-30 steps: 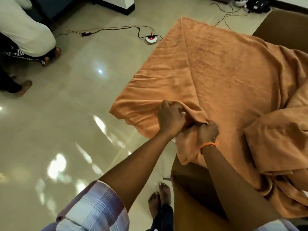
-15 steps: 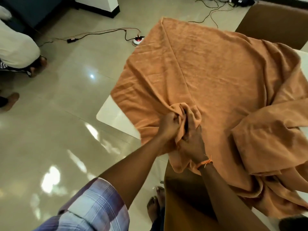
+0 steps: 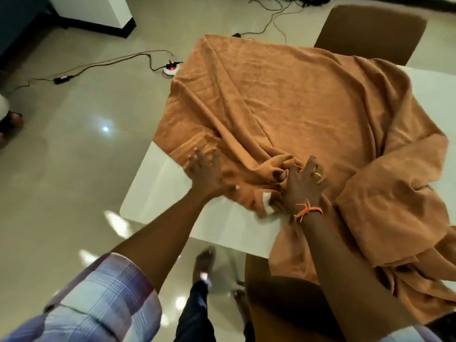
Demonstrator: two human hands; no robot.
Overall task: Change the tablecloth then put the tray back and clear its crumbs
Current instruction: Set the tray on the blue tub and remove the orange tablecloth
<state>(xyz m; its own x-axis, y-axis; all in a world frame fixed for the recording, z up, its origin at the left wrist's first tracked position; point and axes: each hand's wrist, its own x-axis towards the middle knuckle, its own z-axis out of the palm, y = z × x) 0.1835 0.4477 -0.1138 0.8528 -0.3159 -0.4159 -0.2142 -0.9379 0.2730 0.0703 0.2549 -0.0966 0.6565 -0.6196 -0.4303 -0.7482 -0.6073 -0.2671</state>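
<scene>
An orange-brown tablecloth [image 3: 296, 102] lies rumpled over a white table [image 3: 158, 188], whose near left corner is bare. My left hand [image 3: 207, 171] lies flat with spread fingers on the cloth's near left edge; it is motion-blurred. My right hand [image 3: 303, 183], with an orange thread at the wrist, grips a bunched fold of the cloth near the table's front. More cloth is heaped at the right and hangs over the front edge. No tray is in view.
A brown chair [image 3: 370, 33] stands at the table's far side and another brown chair [image 3: 278, 304] is right in front of me. Cables and a round power socket [image 3: 170, 69] lie on the glossy floor at left. Someone's foot [image 3: 12, 119] shows at far left.
The cloth has been drawn to the right, baring the table's near left corner. My left hand let go of the bunch and spread flat; my right hand still grips the fold.
</scene>
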